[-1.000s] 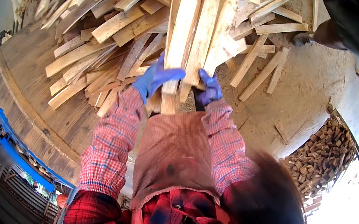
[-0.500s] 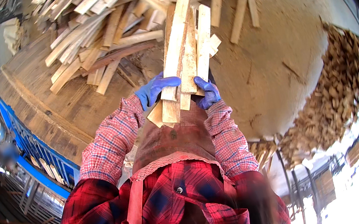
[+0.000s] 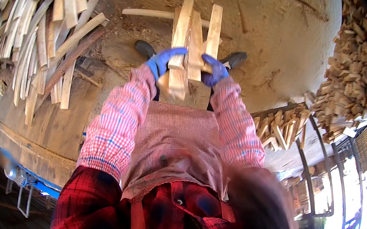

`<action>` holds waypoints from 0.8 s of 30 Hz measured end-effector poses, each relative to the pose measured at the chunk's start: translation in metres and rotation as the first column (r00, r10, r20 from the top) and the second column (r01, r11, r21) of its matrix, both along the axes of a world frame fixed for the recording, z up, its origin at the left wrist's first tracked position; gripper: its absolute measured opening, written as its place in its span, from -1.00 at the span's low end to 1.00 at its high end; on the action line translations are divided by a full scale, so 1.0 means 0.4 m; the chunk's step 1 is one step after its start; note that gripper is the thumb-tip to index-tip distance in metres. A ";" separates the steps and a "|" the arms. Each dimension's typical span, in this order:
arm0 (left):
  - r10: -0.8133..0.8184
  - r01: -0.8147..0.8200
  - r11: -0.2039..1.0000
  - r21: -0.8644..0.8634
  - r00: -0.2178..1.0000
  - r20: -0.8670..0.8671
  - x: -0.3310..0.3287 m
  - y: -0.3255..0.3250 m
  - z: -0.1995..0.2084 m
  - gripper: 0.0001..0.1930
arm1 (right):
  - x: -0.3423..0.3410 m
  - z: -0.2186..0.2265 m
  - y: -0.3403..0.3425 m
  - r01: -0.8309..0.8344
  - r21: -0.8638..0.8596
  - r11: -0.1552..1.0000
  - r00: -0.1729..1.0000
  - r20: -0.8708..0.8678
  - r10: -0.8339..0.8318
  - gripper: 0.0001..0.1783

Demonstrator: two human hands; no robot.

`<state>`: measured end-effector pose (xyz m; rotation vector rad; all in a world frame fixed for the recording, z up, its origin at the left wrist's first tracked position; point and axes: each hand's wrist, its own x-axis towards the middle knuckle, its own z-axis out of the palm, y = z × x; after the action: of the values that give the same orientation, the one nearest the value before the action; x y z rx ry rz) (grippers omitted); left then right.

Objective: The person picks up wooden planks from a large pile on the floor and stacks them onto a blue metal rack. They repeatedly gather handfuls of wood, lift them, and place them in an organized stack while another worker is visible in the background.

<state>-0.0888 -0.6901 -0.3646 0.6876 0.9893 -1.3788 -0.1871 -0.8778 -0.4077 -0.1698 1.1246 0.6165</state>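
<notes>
Between my two hands, in front of my apron, I carry a bundle of several pale wooden slats point(image 3: 193, 43), lengthwise away from me. My left hand point(image 3: 162, 65), in a blue glove, is closed around the bundle's left side, its thumb over the top slat. From the right, my right hand point(image 3: 215, 70), also blue-gloved, grips the slats, with the outermost slat point(image 3: 214, 30) angled slightly apart from the others. The lower end of the bundle is blurred. How many slats lie underneath is hidden.
A big heap of loose slats point(image 3: 35, 41) lies at upper left by a curved wooden surface point(image 3: 43, 137). One long slat point(image 3: 148, 12) rests on the floor beyond my hands. At right rises a large pile of short wood pieces point(image 3: 349, 74), beside a stack of cut pieces point(image 3: 282, 127).
My body has turned right and the slat heap has shifted to the upper left of view. The bundle stays gripped in both hands. My shoes now show below it.
</notes>
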 end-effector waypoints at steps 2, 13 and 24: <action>-0.119 0.118 0.991 0.064 0.993 0.008 0.026 -0.049 -0.095 -0.61 | 0.052 -0.076 -0.020 0.055 -0.015 0.998 0.973 -0.222 -0.057 -0.57; -0.368 0.320 0.928 0.191 0.870 0.328 -0.026 -0.243 0.230 -0.58 | -0.088 0.172 -0.109 0.215 -0.053 0.975 0.975 -0.043 -0.218 -0.66; -0.368 0.584 0.787 0.201 0.182 0.912 0.026 -0.735 0.992 -0.10 | -0.123 0.901 -0.471 0.688 -0.557 0.465 0.726 0.513 -0.458 -0.71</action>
<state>-0.0783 -0.9842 0.0323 1.5061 -0.3893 -1.2338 -0.2362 -1.0662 -0.0474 -0.5157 0.9871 -0.5222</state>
